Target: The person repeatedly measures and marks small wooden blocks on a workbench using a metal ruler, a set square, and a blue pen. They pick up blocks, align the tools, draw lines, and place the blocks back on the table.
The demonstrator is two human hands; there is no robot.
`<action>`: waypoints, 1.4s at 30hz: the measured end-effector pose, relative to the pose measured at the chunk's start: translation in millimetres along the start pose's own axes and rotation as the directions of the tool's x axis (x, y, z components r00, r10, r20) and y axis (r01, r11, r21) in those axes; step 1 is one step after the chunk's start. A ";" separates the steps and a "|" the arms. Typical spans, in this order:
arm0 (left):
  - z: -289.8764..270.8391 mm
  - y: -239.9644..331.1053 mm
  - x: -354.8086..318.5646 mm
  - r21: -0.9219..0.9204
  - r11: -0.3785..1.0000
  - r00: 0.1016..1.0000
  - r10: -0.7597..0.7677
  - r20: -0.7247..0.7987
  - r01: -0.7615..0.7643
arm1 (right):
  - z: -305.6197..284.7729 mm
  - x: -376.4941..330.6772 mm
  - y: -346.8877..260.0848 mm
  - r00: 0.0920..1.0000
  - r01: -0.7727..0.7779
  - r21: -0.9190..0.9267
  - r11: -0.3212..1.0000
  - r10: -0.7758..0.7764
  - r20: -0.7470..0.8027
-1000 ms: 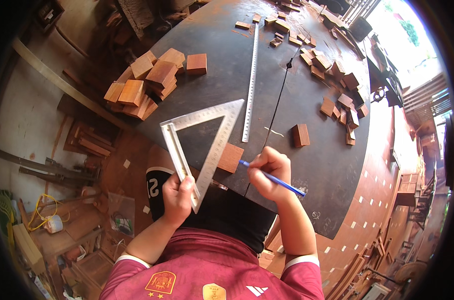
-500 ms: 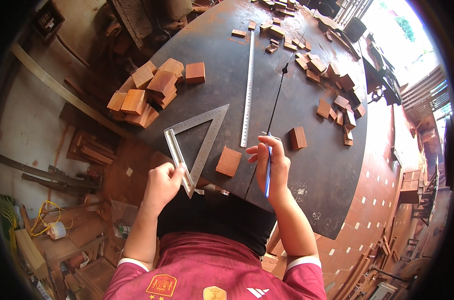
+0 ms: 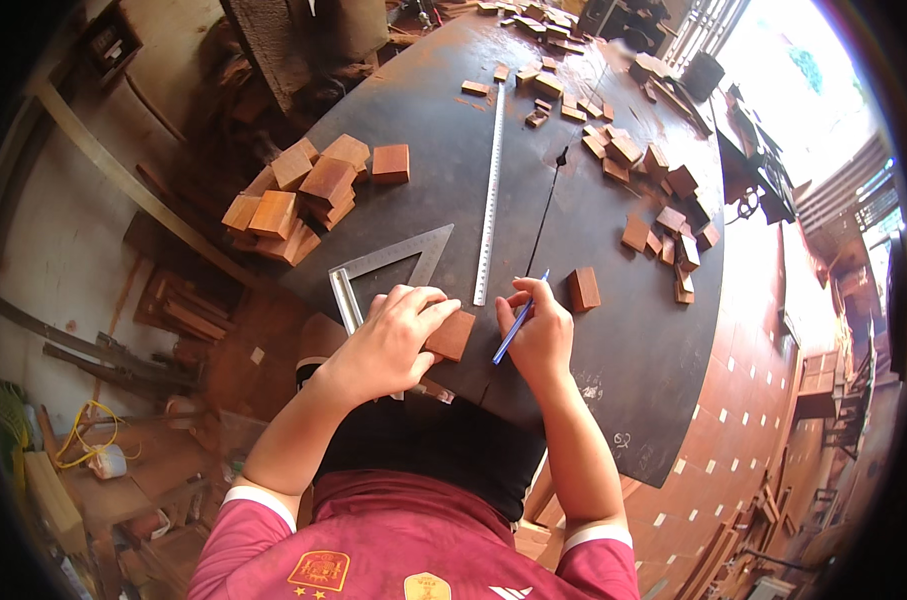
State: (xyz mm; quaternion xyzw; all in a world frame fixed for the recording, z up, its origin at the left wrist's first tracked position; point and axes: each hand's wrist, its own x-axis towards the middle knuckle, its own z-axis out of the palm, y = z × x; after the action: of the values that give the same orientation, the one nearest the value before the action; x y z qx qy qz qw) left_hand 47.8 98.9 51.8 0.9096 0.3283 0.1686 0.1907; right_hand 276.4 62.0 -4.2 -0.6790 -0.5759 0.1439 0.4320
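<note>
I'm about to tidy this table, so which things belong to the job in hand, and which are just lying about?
In use, it seems:
wooden block, left hand on it
blue pen, in the right hand
triangular square, partly behind the left hand

Lying about, untouched:
metal ruler
stacked blocks at left
lone block beside the right hand

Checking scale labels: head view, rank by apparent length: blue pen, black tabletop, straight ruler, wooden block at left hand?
Largest to smallest:
Black tabletop
Straight ruler
Blue pen
Wooden block, partly covered by left hand
</note>
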 end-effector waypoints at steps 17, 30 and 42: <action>27.0 17.3 -44.6 -0.098 0.995 0.973 -0.009 -0.229 -0.014 | 26.5 -1.4 -8.5 0.989 0.142 -0.223 0.964 -0.132 0.059; 37.9 13.1 -31.0 -0.051 0.987 0.950 -0.159 -0.267 0.151 | 21.8 3.6 -7.0 0.993 -0.052 -0.119 0.991 0.064 0.099; 46.6 32.1 -18.3 -0.076 0.959 0.922 -0.284 -0.263 0.273 | -5.7 8.3 -6.1 0.938 0.060 -0.134 0.989 -0.101 -0.330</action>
State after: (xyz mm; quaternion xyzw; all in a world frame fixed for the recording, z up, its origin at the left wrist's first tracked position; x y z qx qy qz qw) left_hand 71.8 52.9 22.6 0.8183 0.4739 0.2691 0.1830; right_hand 278.7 66.9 6.3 -0.6945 -0.5287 -0.0274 0.4873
